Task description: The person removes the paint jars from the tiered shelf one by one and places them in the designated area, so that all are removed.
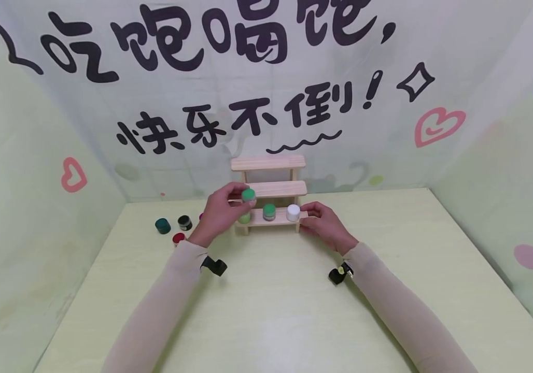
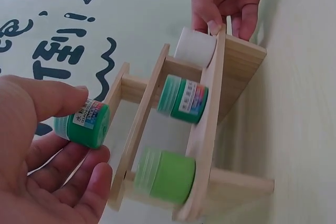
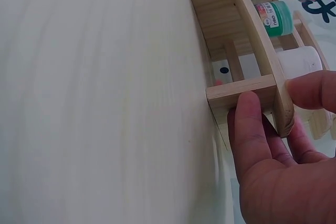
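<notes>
My left hand (image 1: 222,210) pinches a small green paint jar (image 2: 84,123) between thumb and fingers, raised near the middle tier of a three-step wooden rack (image 1: 268,188). On the lowest step stand three jars in a row: a light green jar (image 2: 167,176) at the left, a green jar (image 1: 269,212) in the middle and a white jar (image 1: 293,212) at the right. My right hand (image 1: 326,225) grips the right end of that step, its thumb on top by the white jar and its fingers around the end support (image 3: 241,88).
Left of the rack, a teal jar (image 1: 163,226), a black jar (image 1: 184,223) and a red-lidded jar (image 1: 179,238) stand on the pale table (image 1: 271,311). Another jar shows partly behind my left hand. A printed cloth backdrop (image 1: 378,150) rises behind the rack.
</notes>
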Available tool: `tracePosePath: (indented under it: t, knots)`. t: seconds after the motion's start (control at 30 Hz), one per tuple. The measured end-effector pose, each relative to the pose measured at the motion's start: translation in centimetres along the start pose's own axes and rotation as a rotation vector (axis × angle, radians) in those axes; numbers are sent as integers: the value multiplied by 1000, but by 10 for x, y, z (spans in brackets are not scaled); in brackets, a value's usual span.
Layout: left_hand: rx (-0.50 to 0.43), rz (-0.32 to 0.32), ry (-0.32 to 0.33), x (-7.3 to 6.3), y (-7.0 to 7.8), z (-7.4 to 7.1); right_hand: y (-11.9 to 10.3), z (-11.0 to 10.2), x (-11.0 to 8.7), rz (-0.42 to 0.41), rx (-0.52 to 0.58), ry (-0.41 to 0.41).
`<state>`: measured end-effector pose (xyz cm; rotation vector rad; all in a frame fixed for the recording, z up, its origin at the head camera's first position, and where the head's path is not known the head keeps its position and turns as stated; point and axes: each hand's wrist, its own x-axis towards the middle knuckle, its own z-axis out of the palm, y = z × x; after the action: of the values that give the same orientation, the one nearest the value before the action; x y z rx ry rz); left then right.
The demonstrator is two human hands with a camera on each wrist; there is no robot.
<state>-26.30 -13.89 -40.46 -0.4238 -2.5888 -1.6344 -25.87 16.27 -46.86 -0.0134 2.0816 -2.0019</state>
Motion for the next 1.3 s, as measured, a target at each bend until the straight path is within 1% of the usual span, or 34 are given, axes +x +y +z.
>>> tracePosePath:
  t: [0.1,0.17,0.27,0.33,0.5,0.63,0.73,0.83,1.03,1.2,1.3]
  knots:
    - [2,5,5,-7,-5,-10,-1,0,-1,-3,-3,-1]
    - [3,-4,5,-12,-8,-16,-1,0,-1,-1,2,1]
    - [15,-32,13,-19,-13,-28,-1,0,0,1,1,-4]
    - [39,-58,19,-24,-17,-36,-1,0,0,6,1,-3]
    - [68,-99,34,-36,-31,-57,-1,1,2,8,3,7]
    - [87,-155,53,-46,-41,-72,-1,1,2,3,6,10]
    - [112,-194,63,-53,-47,-81,0,2,2,4,-4,13]
    - [125,-218,67,-60,-52,-88,0,2,3,-1,-16,7]
    - [140,-243,85,-76,-66,-101,0,2,4,-12,-30,2]
    - [215,-261,107,-89,-81,-113,1,1,4,-4,-33,4]
    - [241,-268,117,-96,-90,-121,1,1,4,3,-35,10]
